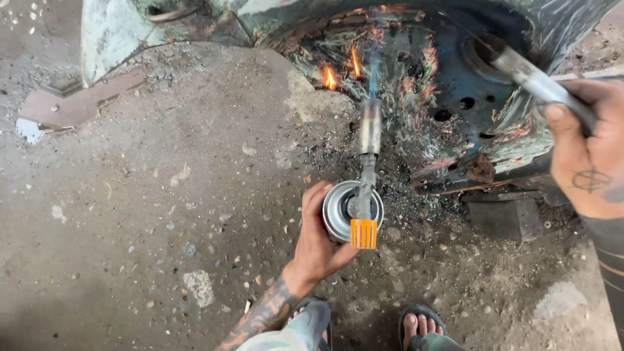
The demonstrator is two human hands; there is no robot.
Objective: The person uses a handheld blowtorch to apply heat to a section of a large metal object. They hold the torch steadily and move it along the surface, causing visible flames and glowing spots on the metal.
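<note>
Your left hand (pixel 320 242) is gripping gas canister (pixel 338 211) of blowtorch (pixel 368 140), flaming rusty painted panel (pixel 416 97) above concrete floor (pixel 162 214). Right hand (pixel 588 153) is clasping scraper handle (pixel 539 81). Judging: be sweeping flame steadily, scraping once paint is blistering.

Your left hand (pixel 318 244) grips a silver gas canister (pixel 339 211) fitted with a torch head (pixel 368 140) and an orange knob (pixel 363 233). Its blue flame plays on a scorched, paint-streaked metal panel (pixel 448 84), where small orange flames (pixel 330 78) burn. Your right hand (pixel 588 149) holds a metal scraper (pixel 536 81) against the panel. Sandalled feet (pixel 421 324) stand on concrete floor (pixel 162 227).
</note>
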